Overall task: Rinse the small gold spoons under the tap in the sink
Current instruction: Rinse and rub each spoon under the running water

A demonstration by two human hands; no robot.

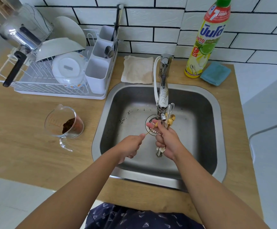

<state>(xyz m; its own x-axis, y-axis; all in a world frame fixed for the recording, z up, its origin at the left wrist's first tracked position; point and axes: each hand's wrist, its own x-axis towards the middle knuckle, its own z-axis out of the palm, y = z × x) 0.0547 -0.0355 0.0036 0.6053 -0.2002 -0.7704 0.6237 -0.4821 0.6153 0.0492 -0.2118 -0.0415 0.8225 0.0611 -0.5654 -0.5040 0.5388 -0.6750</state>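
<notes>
A steel sink [203, 116] is set in a wooden counter [27, 129], with a rack [40, 83] of dishes to its left and one soap bottle [207, 40] behind it. One tap [163, 90] is swung over the drain [152, 128]. A bunch of spoons [170, 119] is gripped in the right hand [167, 141], bowls up beside the spout; at least three gold bowls can be counted, and two pale ones above them (the exact tally is hidden by the fingers). A single gold spoon [151, 129] is pinched by its handle end in the left hand [131, 146], its bowl lying against the right fingertips [150, 124] under the spout. Running water cannot be made out. The rinsing is judged to be under way, spoon by spoon, with most of the bunch left to do and none yet set in the rack.
</notes>
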